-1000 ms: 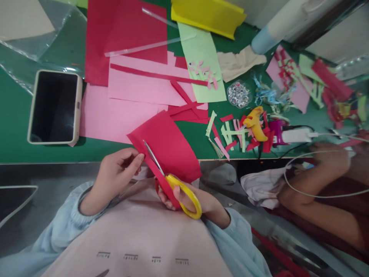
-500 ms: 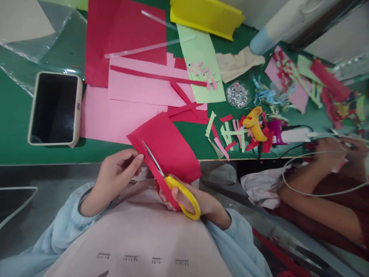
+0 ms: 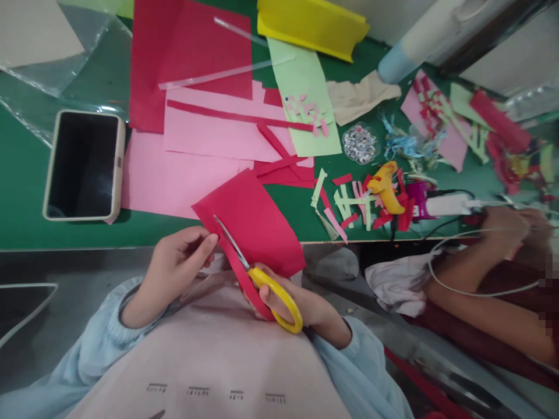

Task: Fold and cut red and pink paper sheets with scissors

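My right hand [image 3: 301, 299] is closed around the yellow handles of a pair of scissors [image 3: 279, 299], whose blades point up and left. A sheet of red paper [image 3: 257, 227] lies between the blades, overhanging the table's near edge. Along its lower left side, a narrow strip [image 3: 244, 279], partly cut free, hangs down toward my right hand. My left hand [image 3: 186, 262] pinches the paper's left edge between thumb and fingers, just left of the blade tips. Part of the right hand's fingers is hidden behind the strip and the handle.
On the green table lie a phone [image 3: 85, 166], pink paper [image 3: 174, 174], red strips [image 3: 236, 116], a dish of googly eyes [image 3: 360, 142], cut paper scraps [image 3: 349, 201] and a yellow glue gun [image 3: 386, 189]. At the right, another person's hands [image 3: 506, 230] work near a white cable [image 3: 484, 294].
The scissor blades have shifted slightly up and left along the red paper and look closer together. My left hand keeps its pinch in the same place.
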`<state>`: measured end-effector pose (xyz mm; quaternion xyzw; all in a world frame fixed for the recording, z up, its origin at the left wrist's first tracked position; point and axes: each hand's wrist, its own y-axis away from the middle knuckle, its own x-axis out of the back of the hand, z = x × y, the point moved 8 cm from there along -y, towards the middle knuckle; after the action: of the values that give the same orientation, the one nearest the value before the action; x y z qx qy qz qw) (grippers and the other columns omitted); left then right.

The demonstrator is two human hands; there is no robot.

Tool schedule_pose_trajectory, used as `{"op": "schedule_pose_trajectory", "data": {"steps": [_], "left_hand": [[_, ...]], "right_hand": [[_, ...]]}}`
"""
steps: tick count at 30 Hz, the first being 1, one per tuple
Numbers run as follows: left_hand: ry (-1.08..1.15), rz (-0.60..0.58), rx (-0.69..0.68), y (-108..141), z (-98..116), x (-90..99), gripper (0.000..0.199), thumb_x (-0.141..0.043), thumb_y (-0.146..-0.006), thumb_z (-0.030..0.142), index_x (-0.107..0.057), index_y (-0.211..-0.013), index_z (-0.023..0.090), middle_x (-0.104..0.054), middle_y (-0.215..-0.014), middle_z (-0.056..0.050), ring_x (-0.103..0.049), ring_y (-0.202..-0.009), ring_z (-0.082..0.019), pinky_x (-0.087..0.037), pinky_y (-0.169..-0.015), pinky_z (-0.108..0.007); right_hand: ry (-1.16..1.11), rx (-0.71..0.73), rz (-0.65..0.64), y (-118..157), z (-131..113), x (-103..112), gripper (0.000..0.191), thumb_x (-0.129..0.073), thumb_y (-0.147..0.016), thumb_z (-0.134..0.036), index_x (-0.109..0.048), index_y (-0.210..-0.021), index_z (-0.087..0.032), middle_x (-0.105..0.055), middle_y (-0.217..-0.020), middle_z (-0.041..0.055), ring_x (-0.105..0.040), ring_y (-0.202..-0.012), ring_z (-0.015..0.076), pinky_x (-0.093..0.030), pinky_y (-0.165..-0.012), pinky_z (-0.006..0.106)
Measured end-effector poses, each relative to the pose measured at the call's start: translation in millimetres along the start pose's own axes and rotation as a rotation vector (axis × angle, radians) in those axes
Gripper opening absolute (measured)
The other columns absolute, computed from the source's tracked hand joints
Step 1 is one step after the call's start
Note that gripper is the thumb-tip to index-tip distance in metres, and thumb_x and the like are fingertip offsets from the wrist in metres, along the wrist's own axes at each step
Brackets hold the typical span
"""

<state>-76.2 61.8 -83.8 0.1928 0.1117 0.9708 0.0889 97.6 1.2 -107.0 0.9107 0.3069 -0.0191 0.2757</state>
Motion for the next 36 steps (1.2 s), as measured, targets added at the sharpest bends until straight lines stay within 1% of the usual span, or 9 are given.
{"op": "schedule_pose_trajectory", "data": {"steps": [4,9,17,22,25,30,32,34,36], "left_hand": [[0.016,-0.005,0.002,-0.5,0.5,-1.0,0.027,-0.054,-0.093,0.032,-0.06,-0.07,0.019,-0.058,-0.056,0.003,-0.053,-0.052,-0.009,-0.043,-0.051,-0.019],[0.008,-0.001,0.011,-0.2,0.9,-0.6,0.029,-0.053,-0.092,0.032,-0.059,-0.068,0.018,-0.056,-0.055,0.003,-0.051,-0.051,-0.008,-0.042,-0.05,-0.018],[0.084,-0.013,0.052,0.9,-6.5,-2.9,0.028,-0.055,-0.092,0.035,-0.06,-0.069,0.019,-0.057,-0.057,0.003,-0.052,-0.052,-0.008,-0.043,-0.049,-0.018],[0.147,-0.02,0.084,-3.2,-6.6,-3.2,0.029,-0.057,-0.09,0.036,-0.06,-0.067,0.018,-0.056,-0.054,0.003,-0.051,-0.049,-0.008,-0.042,-0.048,-0.018],[0.162,0.017,0.085,-8.4,-6.1,2.7,0.03,-0.058,-0.089,0.039,-0.061,-0.067,0.018,-0.056,-0.053,0.002,-0.051,-0.048,-0.009,-0.041,-0.046,-0.019],[0.11,0.056,0.089,-13.2,-4.7,9.5,0.029,-0.058,-0.088,0.036,-0.059,-0.064,0.019,-0.056,-0.053,0.002,-0.049,-0.048,-0.009,-0.04,-0.047,-0.02],[0.114,0.053,0.089,-13.0,-4.1,8.6,0.028,-0.058,-0.087,0.034,-0.059,-0.064,0.019,-0.055,-0.053,0.003,-0.049,-0.048,-0.009,-0.04,-0.047,-0.02],[0.121,0.049,0.09,-11.8,-4.0,6.6,0.026,-0.059,-0.087,0.034,-0.059,-0.065,0.019,-0.055,-0.052,0.003,-0.049,-0.048,-0.009,-0.041,-0.047,-0.019],[0.13,0.045,0.089,-10.3,-4.0,4.5,0.025,-0.059,-0.086,0.034,-0.06,-0.067,0.019,-0.056,-0.053,0.003,-0.05,-0.049,-0.009,-0.041,-0.047,-0.019]], "right_hand": [[0.223,0.122,-0.024,0.2,-10.2,-1.9,0.031,-0.041,-0.096,-0.052,-0.054,-0.098,-0.025,-0.054,-0.096,0.008,-0.054,-0.09,0.0234,-0.049,-0.097,0.044],[0.319,0.131,-0.052,0.5,-9.6,-0.7,0.025,-0.041,-0.097,-0.043,-0.053,-0.105,-0.022,-0.057,-0.098,0.0059,-0.056,-0.09,0.0206,-0.053,-0.094,0.039],[0.301,0.036,-0.039,5.1,-7.3,2.4,0.03,-0.049,-0.095,-0.045,-0.049,-0.112,-0.02,-0.057,-0.102,0.0054,-0.057,-0.093,0.0175,-0.05,-0.092,0.033],[0.282,-0.054,-0.093,6.0,-9.4,0.2,0.036,-0.046,-0.096,-0.048,-0.045,-0.115,-0.018,-0.057,-0.095,0.0051,-0.056,-0.084,0.0168,-0.05,-0.081,0.031],[0.27,-0.109,-0.131,7.2,-6.7,-1.4,0.04,-0.045,-0.095,-0.047,-0.042,-0.12,-0.016,-0.057,-0.094,0.0051,-0.055,-0.084,0.0172,-0.049,-0.078,0.031],[0.286,-0.094,-0.118,9.4,-5.4,1.0,0.028,-0.047,-0.094,-0.035,-0.043,-0.116,-0.019,-0.057,-0.091,0.0033,-0.053,-0.084,0.0161,-0.048,-0.084,0.031],[0.271,-0.07,-0.096,10.7,-7.6,2.3,0.025,-0.049,-0.093,-0.034,-0.044,-0.113,-0.02,-0.055,-0.091,0.0025,-0.053,-0.082,0.0153,-0.048,-0.084,0.03],[0.195,-0.075,-0.083,12.2,-8.0,1.7,0.029,-0.051,-0.093,-0.042,-0.045,-0.112,-0.021,-0.053,-0.085,0.0009,-0.051,-0.074,0.0141,-0.049,-0.074,0.029],[0.088,-0.114,-0.086,14.0,-4.4,-1.5,0.038,-0.049,-0.093,-0.054,-0.047,-0.111,-0.021,-0.048,-0.077,-0.0014,-0.047,-0.064,0.0124,-0.046,-0.06,0.026]]}}
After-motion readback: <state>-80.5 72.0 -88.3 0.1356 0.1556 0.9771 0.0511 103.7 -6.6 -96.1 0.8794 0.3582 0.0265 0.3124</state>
